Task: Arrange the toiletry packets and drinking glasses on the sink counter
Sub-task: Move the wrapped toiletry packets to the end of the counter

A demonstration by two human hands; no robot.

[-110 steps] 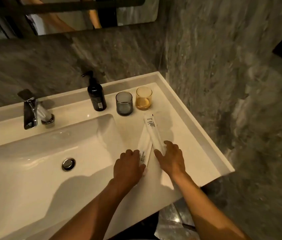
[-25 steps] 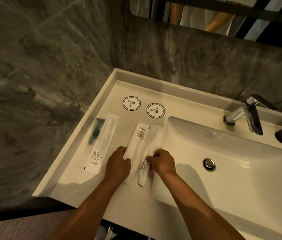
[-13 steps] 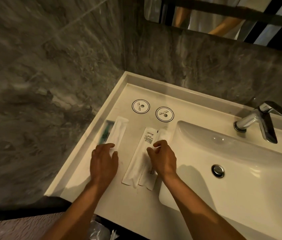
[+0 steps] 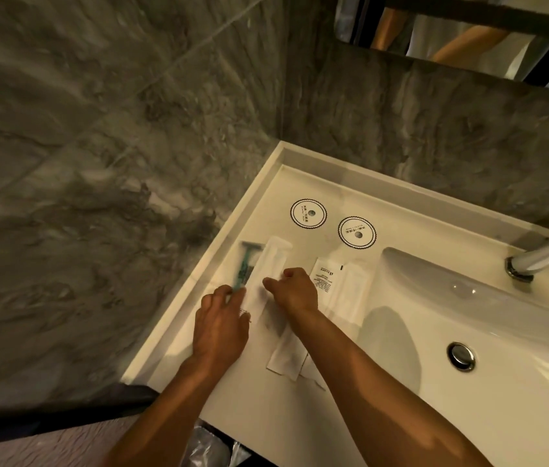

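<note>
On the left part of the white sink counter (image 4: pixel 259 409) lies a razor packet (image 4: pixel 268 264) with a green razor showing at its left. My left hand (image 4: pixel 221 326) rests flat on its near end. My right hand (image 4: pixel 291 291) pinches the packet's right edge with fingertips. Two long white toiletry packets (image 4: pixel 337 291) lie side by side to the right, partly under my right forearm. Two round paper coasters (image 4: pixel 308 213) (image 4: pixel 357 232) sit behind them. No drinking glasses are in view.
The basin (image 4: pixel 468 315) with its drain (image 4: pixel 461 356) fills the right side, with a chrome faucet (image 4: pixel 542 261) at the far right. Grey marble walls (image 4: pixel 98 163) close in on the left and back. A mirror (image 4: pixel 468 35) hangs above.
My right hand has left the two middle packets and moved left onto the razor packet. My left hand stays on that packet's near end. The view drifted slightly left.
</note>
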